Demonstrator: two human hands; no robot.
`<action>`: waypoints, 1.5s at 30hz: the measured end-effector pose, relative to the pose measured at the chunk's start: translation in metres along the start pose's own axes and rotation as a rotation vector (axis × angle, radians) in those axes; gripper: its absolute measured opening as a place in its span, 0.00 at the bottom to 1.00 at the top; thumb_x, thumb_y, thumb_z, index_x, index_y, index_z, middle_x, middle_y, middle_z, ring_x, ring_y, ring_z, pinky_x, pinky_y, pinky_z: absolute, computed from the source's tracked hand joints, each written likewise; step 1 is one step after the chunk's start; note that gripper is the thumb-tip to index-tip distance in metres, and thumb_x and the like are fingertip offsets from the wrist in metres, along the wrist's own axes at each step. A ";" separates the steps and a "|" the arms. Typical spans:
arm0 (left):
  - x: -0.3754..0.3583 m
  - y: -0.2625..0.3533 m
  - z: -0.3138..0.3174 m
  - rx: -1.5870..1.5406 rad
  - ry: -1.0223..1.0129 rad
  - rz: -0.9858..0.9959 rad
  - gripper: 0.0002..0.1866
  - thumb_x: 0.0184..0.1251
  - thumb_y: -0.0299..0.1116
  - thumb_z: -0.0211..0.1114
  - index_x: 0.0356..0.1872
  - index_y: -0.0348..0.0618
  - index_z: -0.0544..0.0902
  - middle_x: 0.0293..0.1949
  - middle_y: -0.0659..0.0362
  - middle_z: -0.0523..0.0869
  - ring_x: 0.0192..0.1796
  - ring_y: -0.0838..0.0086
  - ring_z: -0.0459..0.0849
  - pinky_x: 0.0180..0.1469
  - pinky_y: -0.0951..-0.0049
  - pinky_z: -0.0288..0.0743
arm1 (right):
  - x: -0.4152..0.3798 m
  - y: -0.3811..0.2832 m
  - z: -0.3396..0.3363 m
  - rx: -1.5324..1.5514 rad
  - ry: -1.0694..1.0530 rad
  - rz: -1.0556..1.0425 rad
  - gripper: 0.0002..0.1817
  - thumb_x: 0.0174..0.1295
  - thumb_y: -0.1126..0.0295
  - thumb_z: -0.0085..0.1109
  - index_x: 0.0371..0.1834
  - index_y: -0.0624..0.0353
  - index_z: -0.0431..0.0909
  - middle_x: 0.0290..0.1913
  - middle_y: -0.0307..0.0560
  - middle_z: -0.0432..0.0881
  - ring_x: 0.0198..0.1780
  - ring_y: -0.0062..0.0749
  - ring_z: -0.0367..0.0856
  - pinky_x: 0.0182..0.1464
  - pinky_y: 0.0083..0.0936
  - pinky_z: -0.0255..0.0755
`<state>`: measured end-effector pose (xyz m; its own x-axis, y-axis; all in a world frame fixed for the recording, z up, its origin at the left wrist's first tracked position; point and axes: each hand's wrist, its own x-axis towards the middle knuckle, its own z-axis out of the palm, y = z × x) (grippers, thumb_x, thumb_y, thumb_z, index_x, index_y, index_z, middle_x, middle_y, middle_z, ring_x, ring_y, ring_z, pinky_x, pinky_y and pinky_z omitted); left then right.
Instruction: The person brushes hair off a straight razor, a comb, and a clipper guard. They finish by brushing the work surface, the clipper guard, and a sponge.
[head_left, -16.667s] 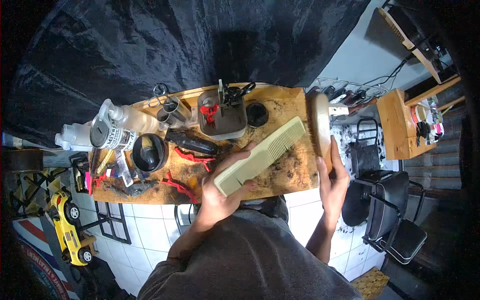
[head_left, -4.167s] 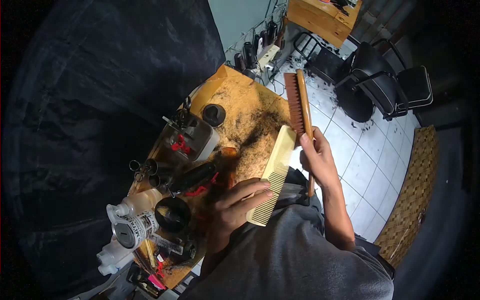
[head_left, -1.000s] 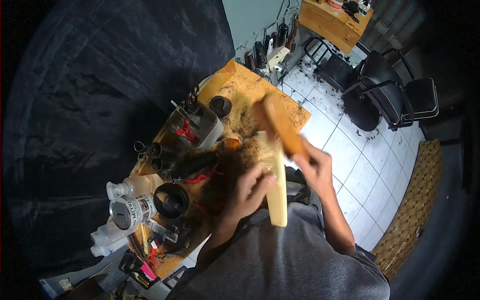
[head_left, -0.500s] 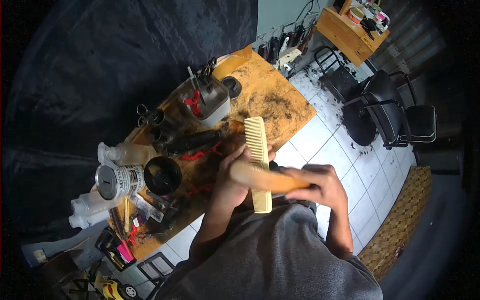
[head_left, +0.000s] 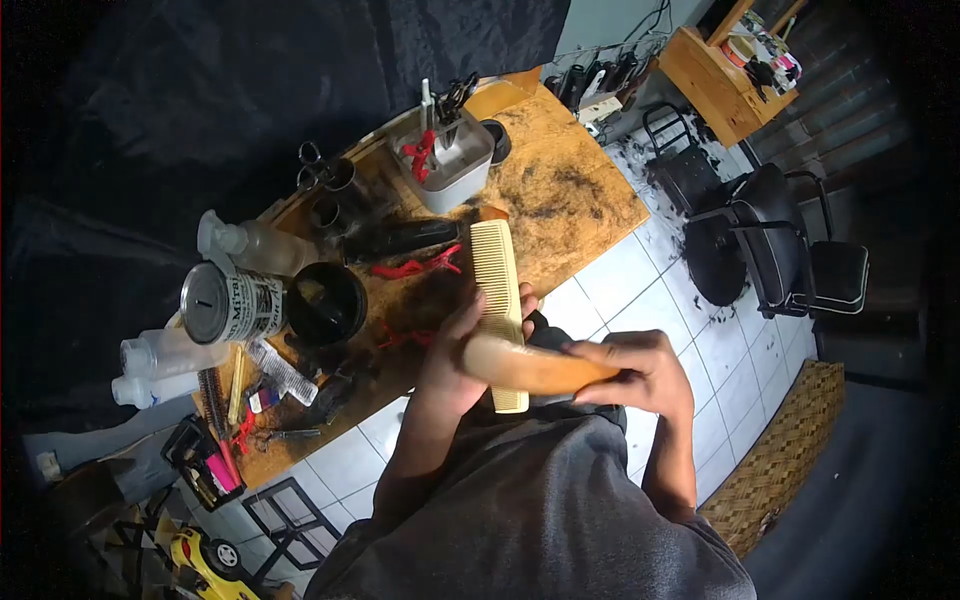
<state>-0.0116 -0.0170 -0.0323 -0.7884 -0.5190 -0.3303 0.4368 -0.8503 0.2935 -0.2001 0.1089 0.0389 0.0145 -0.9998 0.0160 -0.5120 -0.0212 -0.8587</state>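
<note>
My left hand (head_left: 450, 372) is closed around the middle of a cream-coloured comb (head_left: 494, 265), which stands nearly lengthwise in view with its teeth facing left. A curved, orange-brown wooden brush (head_left: 545, 372) lies across the lower half of the comb. Its right end is gripped by the fingers of my right hand (head_left: 642, 368), and its pale left end reaches my left palm. The brush's underside is hidden and its left end is slightly blurred. Both hands are in front of my dark grey shirt.
The hair-strewn wooden table (head_left: 570, 190) holds a grey bin (head_left: 465, 180) with scissors and a red clip, a black bowl (head_left: 327, 303), a labelled tin (head_left: 215, 303) and clear bottles (head_left: 165, 355). Black chairs (head_left: 775, 240) stand on the tiled floor at the right.
The view has shifted, so the table's far end sits higher and further right. The comb appears slightly left and higher, and the brush, still across it, looks less blurred.
</note>
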 end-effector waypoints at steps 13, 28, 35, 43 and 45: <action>-0.023 -0.012 -0.014 -0.280 -0.053 -0.090 0.13 0.73 0.33 0.49 0.55 0.46 0.68 0.30 0.65 0.66 0.24 0.83 0.63 0.28 0.78 0.67 | -0.002 -0.003 0.023 0.038 0.398 0.110 0.26 0.47 0.66 0.74 0.50 0.64 0.80 0.38 0.52 0.86 0.38 0.26 0.84 0.42 0.22 0.76; -0.022 -0.007 0.004 -0.132 -0.161 -0.264 0.22 0.67 0.32 0.49 0.61 0.38 0.62 0.40 0.59 0.65 0.29 0.83 0.62 0.24 0.85 0.60 | 0.028 0.032 0.035 0.069 0.715 0.202 0.22 0.57 0.67 0.66 0.53 0.67 0.77 0.35 0.50 0.84 0.35 0.23 0.79 0.43 0.22 0.72; -0.004 0.000 0.021 -0.063 -0.350 0.019 0.28 0.67 0.37 0.52 0.67 0.43 0.61 0.63 0.48 0.66 0.39 0.71 0.70 0.38 0.73 0.70 | 0.061 0.030 0.014 0.448 0.595 0.350 0.19 0.66 0.68 0.56 0.56 0.68 0.73 0.42 0.42 0.80 0.42 0.22 0.75 0.46 0.19 0.70; 0.012 0.048 0.078 -0.060 -0.083 0.145 0.34 0.73 0.53 0.37 0.71 0.42 0.52 0.69 0.41 0.55 0.53 0.56 0.72 0.31 0.73 0.75 | 0.112 0.037 -0.008 0.641 0.360 0.339 0.16 0.66 0.70 0.55 0.53 0.68 0.73 0.28 0.38 0.75 0.29 0.15 0.70 0.29 0.16 0.65; 0.019 0.058 0.087 -0.142 -0.070 0.104 0.33 0.74 0.53 0.35 0.70 0.40 0.54 0.68 0.41 0.59 0.59 0.49 0.69 0.44 0.60 0.78 | 0.122 0.047 -0.013 0.602 0.334 0.262 0.17 0.66 0.69 0.55 0.53 0.68 0.73 0.29 0.38 0.75 0.29 0.16 0.71 0.30 0.17 0.65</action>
<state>-0.0387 -0.0688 0.0570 -0.7619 -0.6016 -0.2399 0.5703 -0.7988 0.1918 -0.2339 -0.0145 0.0069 -0.3555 -0.9216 -0.1556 0.0986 0.1285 -0.9868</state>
